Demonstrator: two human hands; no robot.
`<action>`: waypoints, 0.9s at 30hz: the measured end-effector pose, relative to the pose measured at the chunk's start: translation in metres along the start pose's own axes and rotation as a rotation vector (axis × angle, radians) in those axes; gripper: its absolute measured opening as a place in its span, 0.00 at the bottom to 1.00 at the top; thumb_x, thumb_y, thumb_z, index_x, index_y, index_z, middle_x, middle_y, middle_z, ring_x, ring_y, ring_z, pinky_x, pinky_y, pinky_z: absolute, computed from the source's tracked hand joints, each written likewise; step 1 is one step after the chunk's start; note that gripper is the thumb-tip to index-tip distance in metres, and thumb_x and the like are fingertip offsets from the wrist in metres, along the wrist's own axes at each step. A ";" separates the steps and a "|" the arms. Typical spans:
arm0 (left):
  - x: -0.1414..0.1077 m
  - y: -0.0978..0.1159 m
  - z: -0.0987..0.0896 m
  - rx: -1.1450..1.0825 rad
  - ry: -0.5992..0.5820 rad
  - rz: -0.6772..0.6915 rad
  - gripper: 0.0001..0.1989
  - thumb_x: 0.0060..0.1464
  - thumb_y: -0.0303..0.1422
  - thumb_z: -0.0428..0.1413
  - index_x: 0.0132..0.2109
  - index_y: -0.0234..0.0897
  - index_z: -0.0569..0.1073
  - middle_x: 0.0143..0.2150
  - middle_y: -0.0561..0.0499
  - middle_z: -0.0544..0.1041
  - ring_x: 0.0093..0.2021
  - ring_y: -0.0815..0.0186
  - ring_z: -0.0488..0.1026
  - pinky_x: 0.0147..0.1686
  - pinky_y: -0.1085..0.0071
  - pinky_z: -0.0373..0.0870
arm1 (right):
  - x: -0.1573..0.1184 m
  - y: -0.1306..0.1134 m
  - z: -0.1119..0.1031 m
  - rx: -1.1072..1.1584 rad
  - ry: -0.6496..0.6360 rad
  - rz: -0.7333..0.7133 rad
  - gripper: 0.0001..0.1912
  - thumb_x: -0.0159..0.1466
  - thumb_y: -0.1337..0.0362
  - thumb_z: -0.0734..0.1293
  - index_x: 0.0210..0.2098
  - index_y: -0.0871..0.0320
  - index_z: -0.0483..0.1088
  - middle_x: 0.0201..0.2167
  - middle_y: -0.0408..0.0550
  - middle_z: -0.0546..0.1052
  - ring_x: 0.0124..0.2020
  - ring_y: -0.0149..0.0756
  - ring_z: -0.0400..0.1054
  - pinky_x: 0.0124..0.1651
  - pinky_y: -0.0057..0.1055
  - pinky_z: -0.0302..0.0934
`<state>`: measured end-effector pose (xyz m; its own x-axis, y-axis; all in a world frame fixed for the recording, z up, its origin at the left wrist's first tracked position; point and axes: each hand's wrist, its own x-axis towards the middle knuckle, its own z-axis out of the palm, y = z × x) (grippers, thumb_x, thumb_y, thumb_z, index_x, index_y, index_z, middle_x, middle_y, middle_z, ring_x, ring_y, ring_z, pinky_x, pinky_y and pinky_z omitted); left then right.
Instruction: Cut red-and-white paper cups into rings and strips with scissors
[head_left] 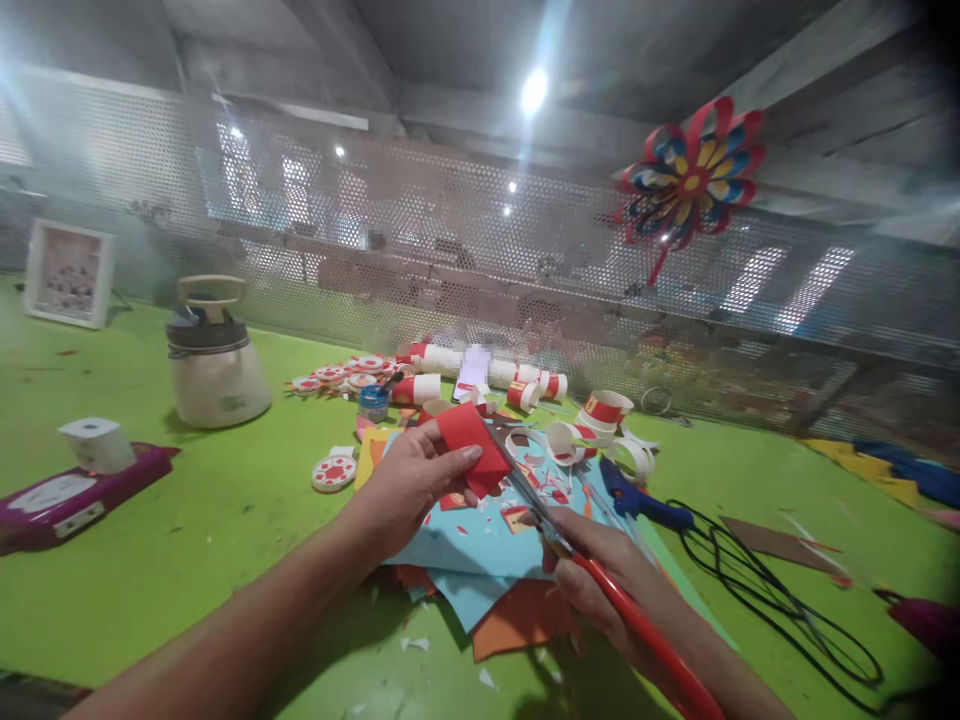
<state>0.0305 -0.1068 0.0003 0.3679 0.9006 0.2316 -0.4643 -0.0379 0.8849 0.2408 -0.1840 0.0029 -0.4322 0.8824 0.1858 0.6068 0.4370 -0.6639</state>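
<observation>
My left hand pinches a folded-looking piece of red paper, thumb on top. Closed around red-handled scissors, my right hand holds them with the metal blades pointing up and left at the paper's right edge. Whether the blades are fully closed is hard to tell. Beneath both hands lies light blue paper strewn with red and white scraps, with orange paper under it.
A jug and purple power strip are at left. Cut paper cups and white tubes lie behind. At right are a blue glue gun and black cable. A paper flower hangs above.
</observation>
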 end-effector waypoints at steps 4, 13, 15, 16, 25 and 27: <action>0.000 -0.001 -0.001 -0.018 0.004 0.005 0.12 0.47 0.30 0.64 0.39 0.29 0.74 0.31 0.45 0.78 0.25 0.68 0.73 0.22 0.74 0.69 | 0.002 0.001 0.002 0.017 -0.005 -0.008 0.26 0.67 0.41 0.52 0.38 0.57 0.66 0.29 0.45 0.68 0.29 0.35 0.59 0.31 0.31 0.53; 0.001 0.000 -0.001 -0.017 0.018 -0.005 0.13 0.46 0.30 0.64 0.39 0.29 0.74 0.31 0.45 0.78 0.25 0.69 0.72 0.22 0.75 0.68 | 0.002 0.001 0.007 0.030 0.034 -0.037 0.21 0.69 0.46 0.52 0.39 0.57 0.64 0.30 0.45 0.68 0.29 0.35 0.59 0.33 0.31 0.54; 0.001 -0.001 -0.001 -0.020 0.013 -0.010 0.13 0.46 0.30 0.64 0.39 0.29 0.74 0.31 0.46 0.78 0.24 0.70 0.72 0.21 0.75 0.68 | 0.002 0.003 0.008 0.014 0.029 -0.034 0.21 0.69 0.46 0.52 0.39 0.57 0.64 0.29 0.46 0.68 0.29 0.35 0.60 0.32 0.31 0.54; 0.001 -0.001 -0.002 -0.021 0.012 -0.015 0.13 0.46 0.30 0.64 0.39 0.29 0.74 0.30 0.46 0.78 0.24 0.70 0.72 0.21 0.76 0.68 | 0.002 0.004 0.008 0.005 0.034 -0.033 0.22 0.69 0.46 0.52 0.39 0.57 0.64 0.30 0.46 0.69 0.29 0.35 0.60 0.32 0.31 0.54; 0.001 0.001 -0.002 -0.021 -0.002 0.009 0.11 0.47 0.29 0.63 0.37 0.30 0.73 0.30 0.48 0.77 0.24 0.70 0.69 0.21 0.75 0.68 | 0.001 0.002 0.007 -0.041 0.040 0.022 0.22 0.69 0.47 0.52 0.41 0.58 0.66 0.28 0.46 0.70 0.28 0.35 0.62 0.31 0.31 0.55; 0.001 0.001 -0.003 -0.021 -0.006 0.013 0.10 0.47 0.29 0.63 0.36 0.30 0.73 0.28 0.48 0.76 0.24 0.69 0.69 0.21 0.74 0.68 | 0.001 0.001 0.008 -0.055 0.052 0.055 0.23 0.69 0.46 0.53 0.43 0.58 0.67 0.27 0.45 0.70 0.27 0.35 0.62 0.31 0.31 0.55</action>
<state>0.0281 -0.1049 0.0003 0.3670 0.8973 0.2454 -0.4855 -0.0403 0.8733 0.2357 -0.1842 -0.0030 -0.3632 0.9124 0.1887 0.6645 0.3957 -0.6339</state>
